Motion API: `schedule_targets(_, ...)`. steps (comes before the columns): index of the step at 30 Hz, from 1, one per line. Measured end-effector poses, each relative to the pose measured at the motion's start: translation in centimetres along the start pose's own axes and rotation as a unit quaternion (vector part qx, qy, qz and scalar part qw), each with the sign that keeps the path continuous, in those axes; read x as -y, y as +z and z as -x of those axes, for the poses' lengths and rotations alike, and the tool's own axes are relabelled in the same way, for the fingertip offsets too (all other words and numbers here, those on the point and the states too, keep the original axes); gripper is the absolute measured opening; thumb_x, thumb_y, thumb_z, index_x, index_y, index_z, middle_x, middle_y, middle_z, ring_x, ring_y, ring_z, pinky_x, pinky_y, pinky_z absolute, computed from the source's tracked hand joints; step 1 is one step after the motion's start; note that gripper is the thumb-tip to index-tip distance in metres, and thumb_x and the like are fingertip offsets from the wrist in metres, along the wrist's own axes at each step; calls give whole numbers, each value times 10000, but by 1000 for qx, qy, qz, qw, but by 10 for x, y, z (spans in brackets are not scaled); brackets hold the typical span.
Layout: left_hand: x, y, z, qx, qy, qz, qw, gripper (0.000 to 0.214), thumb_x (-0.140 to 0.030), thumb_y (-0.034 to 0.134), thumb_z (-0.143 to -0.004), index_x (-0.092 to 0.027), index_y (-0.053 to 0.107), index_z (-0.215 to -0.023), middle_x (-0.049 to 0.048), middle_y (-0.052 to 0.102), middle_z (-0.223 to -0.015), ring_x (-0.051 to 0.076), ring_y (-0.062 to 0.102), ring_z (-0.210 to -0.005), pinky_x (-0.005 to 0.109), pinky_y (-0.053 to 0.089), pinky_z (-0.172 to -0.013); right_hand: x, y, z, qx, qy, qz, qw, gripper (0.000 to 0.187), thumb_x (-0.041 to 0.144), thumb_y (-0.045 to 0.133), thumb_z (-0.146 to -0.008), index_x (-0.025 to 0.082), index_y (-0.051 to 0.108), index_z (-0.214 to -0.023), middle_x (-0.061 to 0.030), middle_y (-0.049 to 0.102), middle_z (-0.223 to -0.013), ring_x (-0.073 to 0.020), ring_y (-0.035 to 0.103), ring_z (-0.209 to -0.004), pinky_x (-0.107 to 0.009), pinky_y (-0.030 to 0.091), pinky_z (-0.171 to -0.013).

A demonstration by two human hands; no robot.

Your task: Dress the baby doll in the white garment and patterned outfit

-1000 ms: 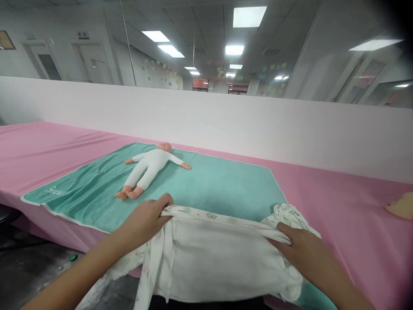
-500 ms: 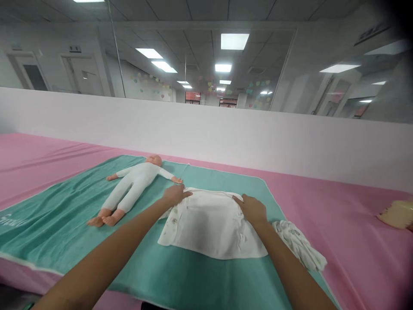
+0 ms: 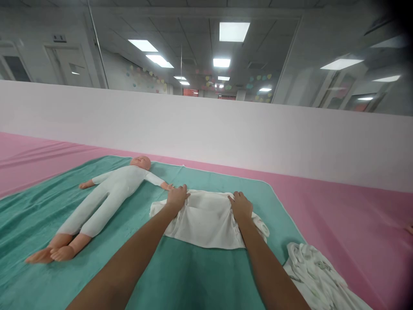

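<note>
A white baby garment [image 3: 203, 219] lies spread on the teal towel [image 3: 180, 275]. My left hand [image 3: 177, 199] rests on its far left corner, fingers curled onto the cloth, close to the doll's outstretched hand. On the garment's far right corner sits my right hand [image 3: 240, 206], its fingers bent and pressing down. A baby doll [image 3: 103, 200] in a white suit lies on its back to the left, arms spread, bare feet toward me.
A second crumpled white patterned cloth [image 3: 316, 271] lies at the towel's near right corner. The towel covers a pink sheet [image 3: 338, 211] that runs to a low white wall [image 3: 226, 129] behind. Glass partitions stand above the wall.
Both hands carried the garment from the near edge out onto the towel beside the doll and laid it down. The view has moved closer to the doll.
</note>
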State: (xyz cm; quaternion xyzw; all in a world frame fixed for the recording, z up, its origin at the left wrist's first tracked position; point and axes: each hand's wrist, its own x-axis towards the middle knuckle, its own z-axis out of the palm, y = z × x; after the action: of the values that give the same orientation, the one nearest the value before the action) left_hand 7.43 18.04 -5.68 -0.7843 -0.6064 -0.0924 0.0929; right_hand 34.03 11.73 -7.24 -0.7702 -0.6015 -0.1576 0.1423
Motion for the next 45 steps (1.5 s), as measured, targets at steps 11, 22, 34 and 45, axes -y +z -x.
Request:
schedule_targets(11,-57,10,77,-72,153,78,982,399,-234,348,-872,-148,413,-1257,110,246,-1428,246,174,-1324,435,224,-1039,50,-12,58,43,-236,-123,963,467,336,285,-908,110,391,-1303,-117,306,-1398,-223,238,-1289,-368,147,-1058)
schedule_targets(22,-3,-21,165,20,228,199,953,435,-435,438,-853,-268,456,-1254,20,411,-1346,184,335,-1248,370,223,-1051,5,-60,148,164,-298,-199,919,632,592,266,-859,223,300,-1371,-48,246,-1437,-200,211,-1316,-360,174,-1064)
schedule_targets(34,1,-29,162,-33,174,166,970,200,-210,383,-863,-182,581,-872,48,566,-910,184,486,-904,308,354,-773,-1,-61,146,39,-211,-143,966,260,298,304,-926,163,509,-839,-45,547,-814,-162,471,-740,-269,309,-658)
schedule_targets(45,-8,-43,176,-48,174,146,973,90,-185,433,-726,-162,512,-690,51,545,-790,189,472,-841,301,350,-733,-11,-72,154,53,-185,-150,970,357,402,279,-925,173,506,-772,-26,540,-728,-135,467,-673,-239,256,-580)
